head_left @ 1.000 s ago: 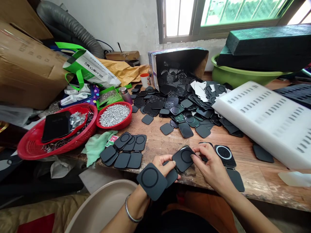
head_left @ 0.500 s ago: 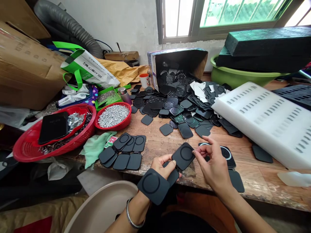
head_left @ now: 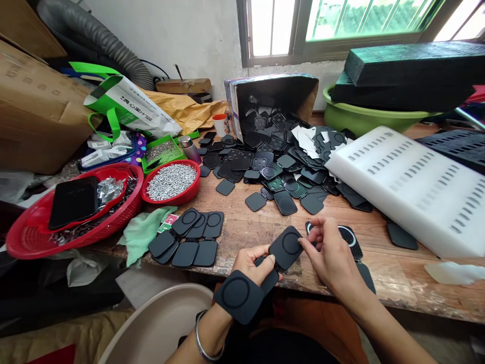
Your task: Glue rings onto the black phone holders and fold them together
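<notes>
My left hand [head_left: 253, 264] is closed round a black folding charging pad [head_left: 284, 248], two hinged square panels, the upper marked with a ring. Thumb and fingertips of my right hand [head_left: 329, 247] pinch this pad's right edge. A separate black ring-marked panel [head_left: 239, 297] lies across my left wrist, above a silver bangle [head_left: 206, 344]. Behind my right hand, partly hidden, rests a black piece with white rings [head_left: 351, 241] on the table. To the left, several finished-looking folding pads [head_left: 185, 254] lie grouped and overlapping.
A heap of black panels [head_left: 242, 161] spills from a tipped cardboard box [head_left: 232, 108]. Red baskets [head_left: 195, 189] of metal pins and parts stand at left beside a green cloth [head_left: 142, 235]. A white foam block [head_left: 413, 187] lies at right. Below the table edge is a pale basin [head_left: 151, 316].
The view has shifted slightly. My right fingers have curled in closer together at the pad's edge; my left hand keeps its hold on the folding charging pad.
</notes>
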The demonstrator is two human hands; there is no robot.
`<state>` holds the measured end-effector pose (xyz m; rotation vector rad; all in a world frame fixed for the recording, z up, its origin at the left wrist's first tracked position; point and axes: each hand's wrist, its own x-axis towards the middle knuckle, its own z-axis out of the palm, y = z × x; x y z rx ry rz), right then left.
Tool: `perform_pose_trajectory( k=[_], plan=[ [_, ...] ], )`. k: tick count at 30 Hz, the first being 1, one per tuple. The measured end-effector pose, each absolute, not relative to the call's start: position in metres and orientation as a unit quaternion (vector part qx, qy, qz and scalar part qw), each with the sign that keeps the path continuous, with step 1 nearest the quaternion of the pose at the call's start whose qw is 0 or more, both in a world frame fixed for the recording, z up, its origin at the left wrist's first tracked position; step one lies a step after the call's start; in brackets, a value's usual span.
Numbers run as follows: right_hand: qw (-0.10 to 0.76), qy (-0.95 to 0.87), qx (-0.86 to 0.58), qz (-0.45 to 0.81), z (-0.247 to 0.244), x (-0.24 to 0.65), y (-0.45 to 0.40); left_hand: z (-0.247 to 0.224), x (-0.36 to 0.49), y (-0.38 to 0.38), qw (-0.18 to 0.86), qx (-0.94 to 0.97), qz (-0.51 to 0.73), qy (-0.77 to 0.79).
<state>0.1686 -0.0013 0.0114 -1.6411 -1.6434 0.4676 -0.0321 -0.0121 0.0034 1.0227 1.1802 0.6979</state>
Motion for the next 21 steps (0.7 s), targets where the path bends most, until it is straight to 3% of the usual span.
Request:
perform_pose_trajectory(
  k=[3,7,10,15,21],
  plan=[
    [0.347,-0.667,-0.645,0.141,0.01,0.177,0.003,0.005,-0.031,-0.013,0.66,0.443,0.319,0.516],
    [0.315,-0.648,-0.603,0.342,0.012,0.167,0.002,0.008,-0.027,-0.018,0.675,0.42,0.332,0.507],
    [0.337,-0.624,-0.581,0.4,0.012,0.151,-0.002,0.007,-0.025,-0.024,0.664,0.444,0.329,0.503],
    [0.336,-0.54,-0.599,0.487,0.004,0.144,0.003,0.007,-0.045,-0.026,0.559,0.542,0.31,0.546],
    [0.313,-0.582,-0.636,0.398,-0.001,0.18,0.02,0.015,-0.132,0.0,0.348,0.531,0.379,0.674]
  ],
)
